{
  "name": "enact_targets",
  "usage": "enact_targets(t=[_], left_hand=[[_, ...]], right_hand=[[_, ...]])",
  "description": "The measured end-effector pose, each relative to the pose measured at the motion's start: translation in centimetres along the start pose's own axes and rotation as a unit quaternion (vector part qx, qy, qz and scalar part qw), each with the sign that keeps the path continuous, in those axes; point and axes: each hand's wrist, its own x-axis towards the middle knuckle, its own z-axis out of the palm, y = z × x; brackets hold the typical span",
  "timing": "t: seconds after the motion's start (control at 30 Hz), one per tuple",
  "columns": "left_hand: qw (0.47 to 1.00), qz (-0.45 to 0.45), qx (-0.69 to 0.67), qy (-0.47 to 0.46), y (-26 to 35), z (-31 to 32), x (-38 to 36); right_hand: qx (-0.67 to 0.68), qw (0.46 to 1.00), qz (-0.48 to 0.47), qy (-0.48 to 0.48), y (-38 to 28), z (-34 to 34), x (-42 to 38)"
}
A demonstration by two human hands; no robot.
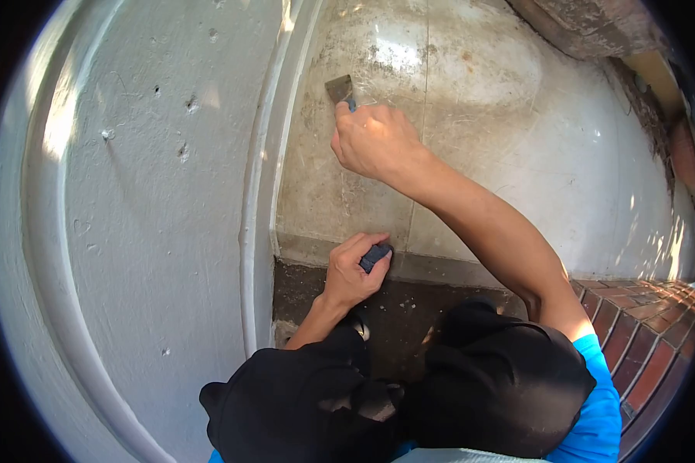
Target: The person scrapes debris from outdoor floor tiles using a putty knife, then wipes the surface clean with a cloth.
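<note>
My right hand (378,143) is wrapped round the handle of a scraper (338,89), whose flat metal blade points up and left against the worn, stained pale surface (471,154). Only a bit of the blue handle shows past my fingers. Lower down, my left hand (353,270) grips a small dark block (374,258) between thumb and fingers, close to the front edge of the pale surface. What the block is made of cannot be told.
A grey painted wall (162,201) with chips and a raised moulding stands on the left. Red bricks (645,347) lie at the lower right. Dark ground (409,316) runs below the pale surface, near my knees. A rough brown shape (587,27) borders the top right.
</note>
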Motion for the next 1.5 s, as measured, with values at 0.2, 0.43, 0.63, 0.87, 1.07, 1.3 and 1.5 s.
enact_targets(t=[0.2, 0.43, 0.63, 0.87, 1.07, 1.3, 1.5], left_hand=[[1.000, -0.008, 0.003, 0.007, -0.6, 0.3, -0.3], [1.000, -0.013, 0.000, 0.005, -0.6, -0.1, -0.3], [1.000, -0.013, -0.001, -0.016, 0.2, 0.2, -0.2], [1.000, -0.011, 0.010, 0.022, -0.7, -0.2, -0.5], [1.000, 0.001, -0.008, -0.007, 0.0, 0.1, -0.2], [1.000, -0.010, -0.005, 0.012, -0.5, 0.0, -0.5], [1.000, -0.012, -0.010, 0.007, -0.1, -0.3, -0.8]], right_hand=[[0.012, 1.000, 0.022, -0.017, -0.1, 0.1, 0.9], [0.002, 1.000, 0.015, -0.011, -0.3, -0.6, -1.5], [-0.008, 0.997, -0.031, 0.071, 2.3, 1.4, -0.6], [-0.003, 1.000, 0.011, -0.017, -1.8, -0.4, -4.2], [-0.003, 1.000, 0.010, -0.020, -1.3, -0.5, -2.6], [-0.024, 0.998, 0.012, -0.057, -1.1, -0.9, -2.0], [-0.009, 0.997, 0.014, -0.081, -3.2, -1.9, -7.6]])
